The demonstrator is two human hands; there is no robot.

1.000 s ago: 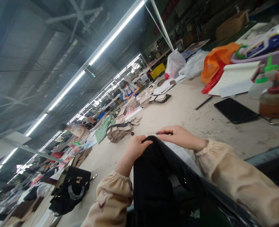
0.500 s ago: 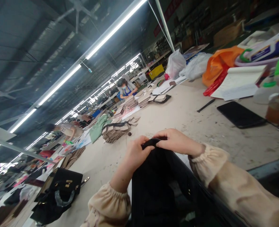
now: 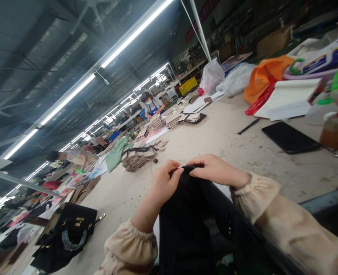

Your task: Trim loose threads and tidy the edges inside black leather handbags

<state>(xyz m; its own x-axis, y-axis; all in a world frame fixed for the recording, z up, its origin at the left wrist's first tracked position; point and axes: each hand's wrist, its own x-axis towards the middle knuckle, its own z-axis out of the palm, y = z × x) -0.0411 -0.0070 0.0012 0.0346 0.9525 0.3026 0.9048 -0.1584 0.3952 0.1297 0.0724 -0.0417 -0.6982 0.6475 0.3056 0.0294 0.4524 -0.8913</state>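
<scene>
A black bag [image 3: 186, 225] stands in front of me at the table's near edge, its dark inside facing up. My left hand [image 3: 164, 181] pinches the far top edge of the bag between thumb and fingers. Just to the right, my right hand [image 3: 215, 170] is closed on the same edge, thumb inside and fingers over the far side. The two hands are close together, with a short stretch of the black rim between them. Small gold-coloured metal parts show on the bag's right side.
Another black handbag [image 3: 74, 225] with a wrapped handle lies at left. Stacked brown pieces [image 3: 138, 158] and a green cloth [image 3: 117, 152] lie beyond. At right are a phone [image 3: 289, 137], a dark slim tool [image 3: 248, 126], a notebook [image 3: 286, 97] and bottles [image 3: 322, 109]. A co-worker [image 3: 151, 105] works farther back.
My left thumb and fingers have shifted slightly on the rim, the thumb now pointing more upward. My right hand keeps its hold. The view has tilted a little.
</scene>
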